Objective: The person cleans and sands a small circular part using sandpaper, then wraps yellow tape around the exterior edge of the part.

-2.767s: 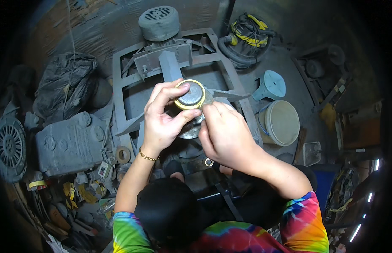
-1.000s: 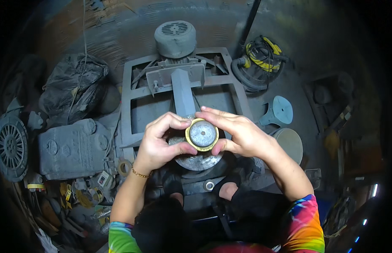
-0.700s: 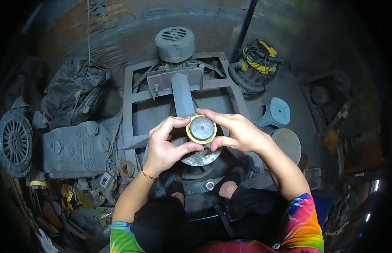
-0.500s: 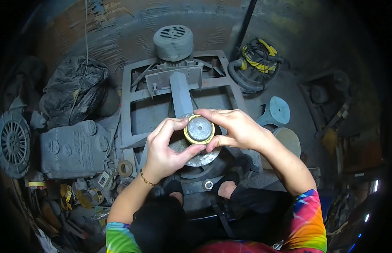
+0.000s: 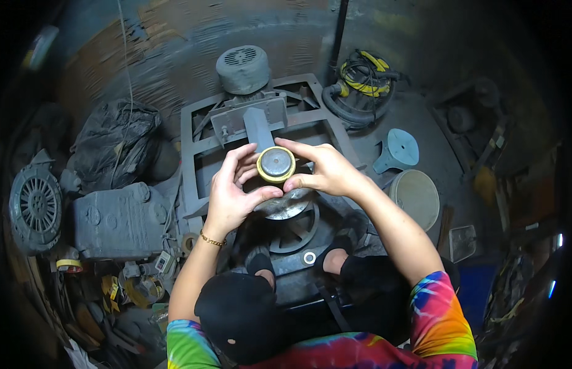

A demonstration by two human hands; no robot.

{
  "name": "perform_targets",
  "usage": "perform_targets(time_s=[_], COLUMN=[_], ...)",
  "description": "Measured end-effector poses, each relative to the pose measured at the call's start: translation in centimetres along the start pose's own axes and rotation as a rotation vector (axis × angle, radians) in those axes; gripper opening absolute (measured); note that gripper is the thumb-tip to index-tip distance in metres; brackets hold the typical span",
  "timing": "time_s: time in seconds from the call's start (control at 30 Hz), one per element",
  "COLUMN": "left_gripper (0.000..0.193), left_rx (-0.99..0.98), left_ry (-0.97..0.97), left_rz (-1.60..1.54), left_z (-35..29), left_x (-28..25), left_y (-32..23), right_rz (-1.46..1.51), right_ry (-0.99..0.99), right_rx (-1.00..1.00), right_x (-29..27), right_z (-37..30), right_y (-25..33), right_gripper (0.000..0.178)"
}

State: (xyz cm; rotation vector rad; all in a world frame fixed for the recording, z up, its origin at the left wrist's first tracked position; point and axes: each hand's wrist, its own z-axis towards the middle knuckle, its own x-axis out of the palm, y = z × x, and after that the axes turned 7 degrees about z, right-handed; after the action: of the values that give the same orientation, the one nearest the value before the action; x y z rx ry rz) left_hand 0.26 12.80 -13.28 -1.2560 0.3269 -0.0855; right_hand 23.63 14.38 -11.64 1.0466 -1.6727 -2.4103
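Note:
A round grey metal piece [image 5: 276, 162] with a small centre mark and a yellow ring around its edge sits between my two hands, above a shiny metal disc [image 5: 286, 208]. My right hand [image 5: 329, 172] grips its right side, fingers at the far edge and thumb at the near edge. Curved around the left side is my left hand [image 5: 227, 192], its thumb by the near edge and its fingers by the far left edge. Whether the left fingertips press on the ring is hard to make out. Below the disc shows a spoked wheel [image 5: 298, 234].
Beyond my hands, a motor [image 5: 243, 69] stands on a steel frame [image 5: 188, 154]. At left are a ribbed round housing [image 5: 36, 206], a grey metal casing [image 5: 116, 221] and a black bag [image 5: 116, 144]. A blue stool [image 5: 401, 147], a bucket [image 5: 415, 198] and a yellow-black vacuum [image 5: 363, 86] are at right.
Both hands and the ringed piece have shifted slightly away and left in the view. My left fingers have loosened around the piece. More of the spoked wheel shows below.

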Motion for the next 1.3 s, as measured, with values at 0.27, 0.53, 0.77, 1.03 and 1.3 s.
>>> perform_targets(time_s=[0.27,0.53,0.77,1.03,1.3], left_gripper=[0.060,0.028,0.025,0.070,0.057], left_rx=[-0.021,-0.197,-0.528,-0.925,-0.877], left_ry=[-0.123,-0.710,-1.047,-1.014,-1.079], left_rz=[-0.108,-0.063,0.406,0.511,0.396], left_z=[-2.7,-16.7,-31.4,-36.0,-34.1], left_x=[-4.5,-11.5,-15.0,-11.3,-10.6], left_y=[0.2,5.4,13.6,17.2,17.1], right_rz=[-0.117,0.025,-0.054,-0.155,-0.450], right_ry=[-0.192,-0.198,-0.178,-0.260,-0.044], right_rx=[-0.050,-0.036,0.006,0.113,0.260], right_x=[3.1,2.6,1.6,-0.1,-6.4], right_z=[0.1,-2.6,-3.4,-4.0,-4.3], right_y=[0.4,-1.3,-2.9,-1.5,1.2], right_gripper=[0.079,0.088,0.092,0.073,0.049])
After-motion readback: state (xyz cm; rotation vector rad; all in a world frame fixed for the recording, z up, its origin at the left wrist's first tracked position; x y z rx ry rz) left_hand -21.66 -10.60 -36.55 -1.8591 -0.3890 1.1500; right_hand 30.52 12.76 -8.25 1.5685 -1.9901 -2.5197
